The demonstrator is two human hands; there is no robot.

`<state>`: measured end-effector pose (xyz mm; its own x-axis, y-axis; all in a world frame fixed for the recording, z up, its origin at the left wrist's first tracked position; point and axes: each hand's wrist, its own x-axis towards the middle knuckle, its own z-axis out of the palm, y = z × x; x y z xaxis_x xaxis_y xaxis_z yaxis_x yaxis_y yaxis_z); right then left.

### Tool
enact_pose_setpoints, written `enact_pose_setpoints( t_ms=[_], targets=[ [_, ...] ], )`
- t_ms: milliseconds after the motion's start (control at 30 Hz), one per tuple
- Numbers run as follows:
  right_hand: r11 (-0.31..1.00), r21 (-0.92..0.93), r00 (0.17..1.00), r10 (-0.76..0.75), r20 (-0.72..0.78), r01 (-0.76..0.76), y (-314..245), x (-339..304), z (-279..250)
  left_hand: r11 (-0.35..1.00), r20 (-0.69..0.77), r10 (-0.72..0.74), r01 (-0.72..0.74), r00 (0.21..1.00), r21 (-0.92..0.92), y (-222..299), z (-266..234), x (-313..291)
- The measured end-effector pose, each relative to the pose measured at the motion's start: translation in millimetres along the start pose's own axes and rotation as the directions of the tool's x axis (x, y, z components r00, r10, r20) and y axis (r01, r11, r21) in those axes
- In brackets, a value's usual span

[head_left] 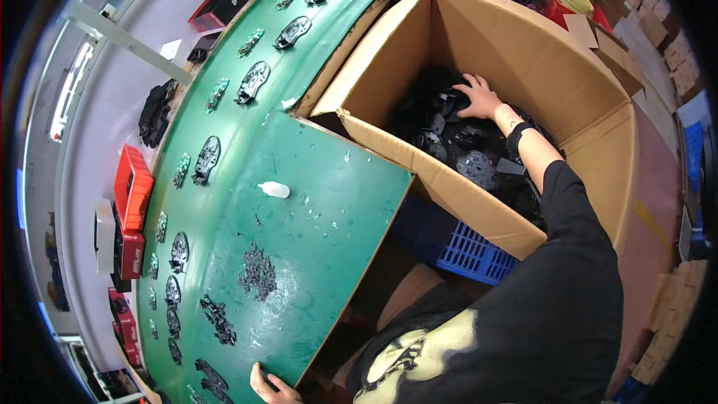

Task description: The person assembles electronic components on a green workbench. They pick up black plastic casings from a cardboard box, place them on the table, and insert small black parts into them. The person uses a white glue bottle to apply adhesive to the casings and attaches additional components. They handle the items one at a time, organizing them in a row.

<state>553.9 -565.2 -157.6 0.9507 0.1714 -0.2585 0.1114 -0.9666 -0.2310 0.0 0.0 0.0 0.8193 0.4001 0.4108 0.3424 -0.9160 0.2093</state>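
My right hand (481, 99) reaches down into a large cardboard box (456, 193), its fingers spread over a heap of black plastic shells (476, 169). Some fingertips are close to the dark pieces; whether they touch is hard to tell. Nothing shows in its grasp. At the near edge of a green work table (329, 209), my left hand (274, 389) rests with thumb and finger apart, partly cut off by the frame. Closest to it on the table are elongated black plastic parts (212, 380) and a cluster of black pieces (218, 319).
A pile of tiny black parts (259, 272) and a small white bottle (274, 189) lie on the table. Along the green belt (247, 127) run rows of mouse-shaped shells (207, 159) and circuit boards (182, 170). A red bin (134, 187) stands beyond; a blue crate (476, 254) sits under the box.
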Motion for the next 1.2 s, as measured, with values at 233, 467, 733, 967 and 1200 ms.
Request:
enact_pose_setpoints(
  t_ms=[233, 467, 733, 967, 1200],
  targets=[
    [0.992, -0.034, 0.987, -0.121, -0.103, 0.118, -10, -24, 2, 0.998, -0.086, 0.063, -0.062, 0.994, 0.014, 19, -3, 13],
    [0.950, -0.151, 0.887, -0.310, -0.343, 0.274, -11, -10, 11, 0.997, -0.087, 0.068, -0.067, 0.994, 0.024, 19, -2, 12],
    [0.949, -0.166, 0.928, -0.301, -0.220, 0.268, -5, 10, -13, 1.000, -0.007, 0.003, -0.003, 1.000, 0.006, -18, 2, -4],
    [0.938, -0.117, 0.905, -0.345, -0.249, 0.326, -7, 10, -11, 1.000, 0.003, -0.015, 0.015, 1.000, 0.022, -19, 1, -7],
    [0.899, -0.363, 0.889, -0.358, -0.286, 0.245, -39, 22, -4, 1.000, 0.001, -0.008, 0.008, 1.000, 0.014, -21, 1, -7]
  ],
)
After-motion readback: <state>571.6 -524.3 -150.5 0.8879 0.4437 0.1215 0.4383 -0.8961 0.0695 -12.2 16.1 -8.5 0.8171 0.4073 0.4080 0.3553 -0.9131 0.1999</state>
